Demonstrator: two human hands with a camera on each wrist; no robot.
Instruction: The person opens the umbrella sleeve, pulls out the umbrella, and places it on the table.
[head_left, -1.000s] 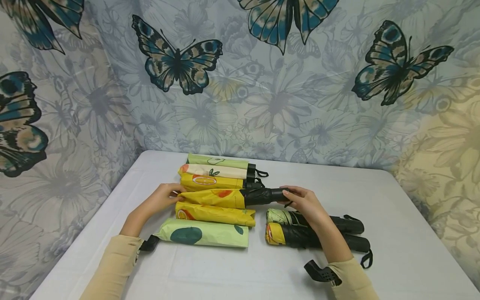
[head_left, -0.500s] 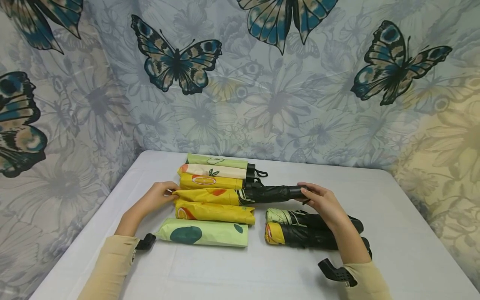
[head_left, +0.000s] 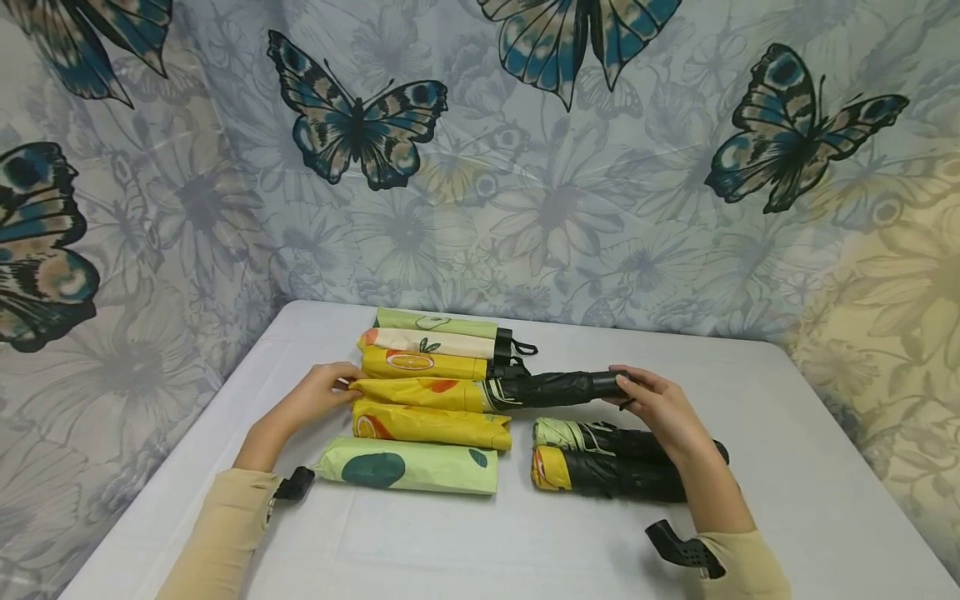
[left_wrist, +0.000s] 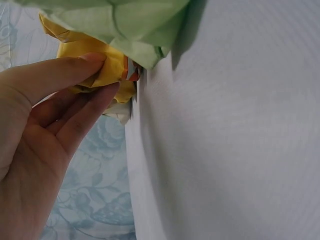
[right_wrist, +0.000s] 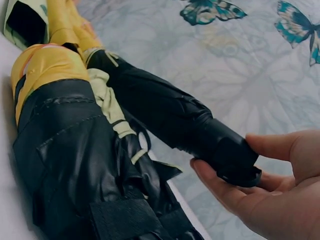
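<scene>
My left hand pinches the closed end of a yellow umbrella sleeve between thumb and fingers; the left wrist view shows the crumpled yellow fabric in that pinch. Out of the sleeve's other end sticks a folded black umbrella, partly drawn out, with a bit of light green trim at the opening. Its black handle is held at the tip by my right hand, thumb on one side and fingers on the other. The umbrella's front part is hidden inside the sleeve.
Behind lie three sleeved umbrellas: green, cream and yellow. In front are a flat-looking yellow sleeve and a green sleeve. Two bare folded umbrellas, green-edged and yellow-edged, lie under my right forearm.
My right hand has moved right, drawing more of the black umbrella out of the yellow sleeve. My left hand shifted slightly left, still pinching the sleeve's end.
</scene>
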